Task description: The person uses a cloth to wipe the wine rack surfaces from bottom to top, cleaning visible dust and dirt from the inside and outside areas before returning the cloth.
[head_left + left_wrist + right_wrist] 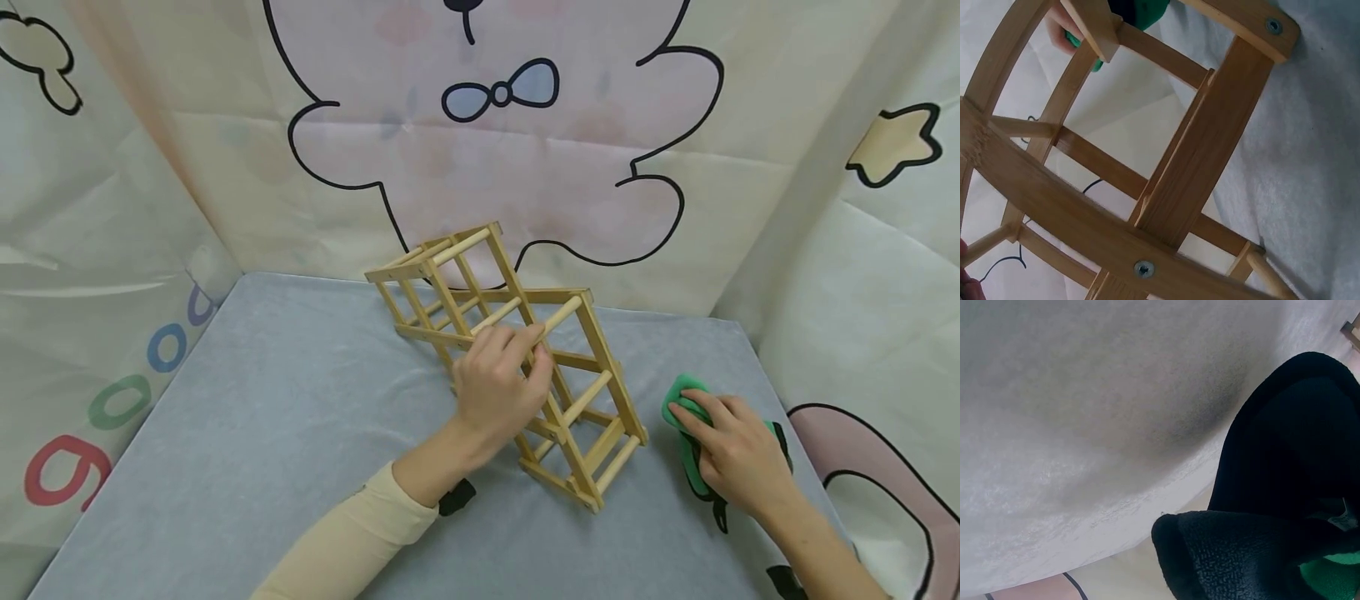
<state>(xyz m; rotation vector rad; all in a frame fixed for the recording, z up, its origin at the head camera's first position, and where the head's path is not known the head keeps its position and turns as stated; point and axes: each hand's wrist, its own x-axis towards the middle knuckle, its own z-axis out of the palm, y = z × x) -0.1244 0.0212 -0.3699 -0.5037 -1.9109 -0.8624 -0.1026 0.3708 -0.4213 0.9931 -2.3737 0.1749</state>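
Note:
A light wooden rack [585,408] of slats and round dowels stands at an angle across the middle of the table. My left hand [498,375] grips a bar near its middle, fingers over the top and thumb at the side. In the left wrist view, the slats of the rack [1204,150] with their screws fill most of the picture. To the right of the rack, my right hand [738,450] holds a bunched green cloth [686,400] with black edging. In the right wrist view, the dark side of the cloth [1297,450] hangs in folds.
A grey-blue cloth covers the table [262,417]. Pale printed curtains [225,150] hang behind and on both sides; the rack's far end is close to the back one. A small black piece [456,497] shows beside the left wrist.

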